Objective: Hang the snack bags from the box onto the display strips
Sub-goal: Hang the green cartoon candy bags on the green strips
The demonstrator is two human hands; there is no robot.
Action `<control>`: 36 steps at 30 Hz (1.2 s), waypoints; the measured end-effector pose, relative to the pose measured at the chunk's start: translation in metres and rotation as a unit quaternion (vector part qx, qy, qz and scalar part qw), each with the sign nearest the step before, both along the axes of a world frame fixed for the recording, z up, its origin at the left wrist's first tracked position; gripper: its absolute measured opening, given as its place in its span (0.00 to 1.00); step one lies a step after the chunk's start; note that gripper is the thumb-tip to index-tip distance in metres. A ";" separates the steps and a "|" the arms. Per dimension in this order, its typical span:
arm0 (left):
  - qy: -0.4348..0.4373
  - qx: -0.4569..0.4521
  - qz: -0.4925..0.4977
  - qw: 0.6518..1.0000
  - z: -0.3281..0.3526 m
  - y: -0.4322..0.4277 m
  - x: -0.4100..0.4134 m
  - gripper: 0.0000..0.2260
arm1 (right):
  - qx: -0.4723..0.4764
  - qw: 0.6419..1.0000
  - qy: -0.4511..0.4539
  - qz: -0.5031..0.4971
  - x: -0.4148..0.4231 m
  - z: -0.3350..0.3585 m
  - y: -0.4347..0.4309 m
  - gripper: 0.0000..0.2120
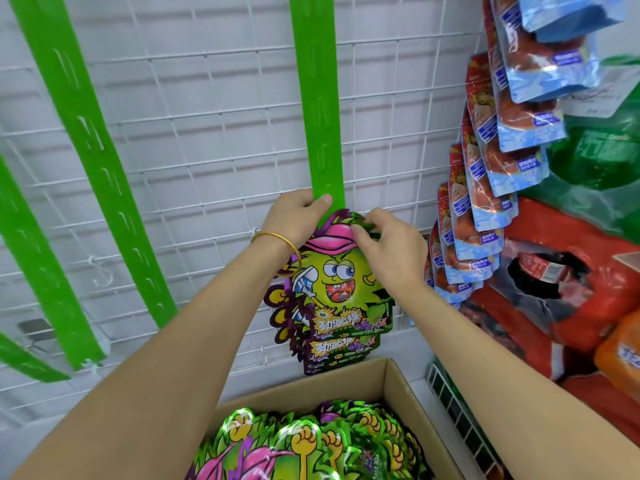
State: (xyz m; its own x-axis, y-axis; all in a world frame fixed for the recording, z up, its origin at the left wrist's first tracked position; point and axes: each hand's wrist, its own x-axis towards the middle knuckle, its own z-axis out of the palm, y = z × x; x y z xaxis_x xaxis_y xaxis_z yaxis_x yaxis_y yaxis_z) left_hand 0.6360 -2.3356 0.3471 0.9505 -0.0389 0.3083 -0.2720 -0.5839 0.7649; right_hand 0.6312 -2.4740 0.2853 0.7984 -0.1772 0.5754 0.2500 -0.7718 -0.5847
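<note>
Green plastic display strip (320, 116) hangs down the white wire grid (207, 116). The left hand (294, 216), a gold bangle (277, 239) on its wrist, pinches the strip's lower end with the thumb pressed on its front. Just at its 4 o'clock, the right hand (391, 244) pinches the top edge of a snack bag (332, 282) at the pink cap, fingers bent tight on the foil. The bag sits right under the strip's end, upright, its long axis running 12 to 6 o'clock, printed face toward the camera. It is die-cut with a jagged purple outline, a grinning yellow-green cartoon character and Chinese lettering low down. A second like bag (332, 355) overlaps below it. At 6 o'clock the cardboard box (398, 386) holds more such bags (311, 445).
</note>
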 end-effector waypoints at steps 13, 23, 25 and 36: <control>0.010 0.008 0.011 1.000 -0.002 0.002 0.001 0.21 | -0.081 0.997 0.002 -0.014 -0.004 0.006 0.003 0.11; -0.078 -0.030 0.021 0.996 -0.037 0.020 -0.016 0.18 | -0.086 0.995 0.049 -0.004 -0.002 -0.007 -0.001 0.15; -0.130 -0.016 0.050 0.990 -0.049 0.032 -0.029 0.18 | -0.075 0.997 0.025 -0.024 -0.008 -0.013 -0.001 0.18; 0.001 -0.014 0.175 0.984 -0.192 0.130 -0.135 0.17 | -0.113 0.906 0.318 0.255 -0.115 -0.185 0.042 0.20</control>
State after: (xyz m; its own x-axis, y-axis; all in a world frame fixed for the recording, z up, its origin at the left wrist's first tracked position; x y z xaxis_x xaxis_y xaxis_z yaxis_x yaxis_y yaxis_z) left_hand 0.5007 -2.2060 0.1547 0.9046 0.2994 0.3035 -0.0569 -0.6208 0.7819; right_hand 0.5158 -2.4318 0.0999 0.9260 0.3735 -0.0548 0.2758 -0.7685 -0.5773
